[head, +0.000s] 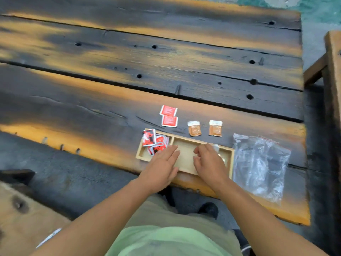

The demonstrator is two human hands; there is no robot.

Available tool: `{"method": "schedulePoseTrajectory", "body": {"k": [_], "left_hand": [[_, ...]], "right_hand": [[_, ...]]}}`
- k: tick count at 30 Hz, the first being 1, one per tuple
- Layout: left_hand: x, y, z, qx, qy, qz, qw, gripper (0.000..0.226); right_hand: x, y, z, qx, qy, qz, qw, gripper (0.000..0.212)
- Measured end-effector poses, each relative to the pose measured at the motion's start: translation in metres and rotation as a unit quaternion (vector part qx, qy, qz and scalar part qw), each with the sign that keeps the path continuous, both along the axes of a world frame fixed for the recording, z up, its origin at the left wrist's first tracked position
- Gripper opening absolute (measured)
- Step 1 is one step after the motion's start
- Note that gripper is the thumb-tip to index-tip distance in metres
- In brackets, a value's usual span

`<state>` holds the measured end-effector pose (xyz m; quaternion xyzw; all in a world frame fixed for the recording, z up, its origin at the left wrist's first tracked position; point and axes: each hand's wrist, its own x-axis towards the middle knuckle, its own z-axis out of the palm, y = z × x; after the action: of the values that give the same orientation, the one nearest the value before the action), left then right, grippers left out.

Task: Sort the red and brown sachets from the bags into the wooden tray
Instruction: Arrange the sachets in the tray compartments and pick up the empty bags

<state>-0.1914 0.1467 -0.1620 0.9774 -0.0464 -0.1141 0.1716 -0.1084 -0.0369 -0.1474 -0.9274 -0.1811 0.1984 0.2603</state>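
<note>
A shallow wooden tray (185,154) with compartments lies near the table's front edge. Several red sachets (154,142) are piled in its left compartment; the middle one is bare. My left hand (162,163) lies flat, fingers spread, over the divider beside the red pile. My right hand (208,161) hovers over the tray's right part with curled fingers; a pale sachet edge (216,147) peeks out behind it. Beyond the tray, two red sachets (168,115) and two brown sachets (194,128) (215,128) lie on the table.
A crumpled clear plastic bag (258,163) lies right of the tray. The dark plank table (166,61) stretches far ahead. A wooden bench (332,71) stands at the right, and another wooden surface (22,215) at the lower left.
</note>
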Motion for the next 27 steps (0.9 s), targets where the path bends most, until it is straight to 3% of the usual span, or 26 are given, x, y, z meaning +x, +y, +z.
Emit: {"method": "schedulePoseTrajectory", "body": {"k": [4,10,15,20,27], "left_hand": [[-0.01,0.045,0.004,-0.022,-0.029,0.048,0.998,0.06],[-0.009,0.103,-0.011,0.0,0.047,0.016,0.999,0.089],[-0.005,0.121,-0.021,0.036,0.058,-0.06,0.996,0.083],[-0.018,0.125,-0.033,0.03,0.065,-0.101,0.992,0.078],[-0.014,0.128,-0.022,-0.031,0.098,-0.12,0.987,0.068]], "right_hand": [[-0.012,0.045,0.007,0.016,0.034,0.064,0.997,0.02],[-0.021,0.097,0.004,0.019,0.004,0.051,0.999,0.025],[-0.028,0.125,-0.009,-0.03,-0.038,0.082,0.995,0.056],[-0.039,0.133,-0.016,-0.076,-0.01,0.103,0.992,0.073],[-0.04,0.136,-0.018,-0.07,-0.033,0.047,0.996,0.062]]}}
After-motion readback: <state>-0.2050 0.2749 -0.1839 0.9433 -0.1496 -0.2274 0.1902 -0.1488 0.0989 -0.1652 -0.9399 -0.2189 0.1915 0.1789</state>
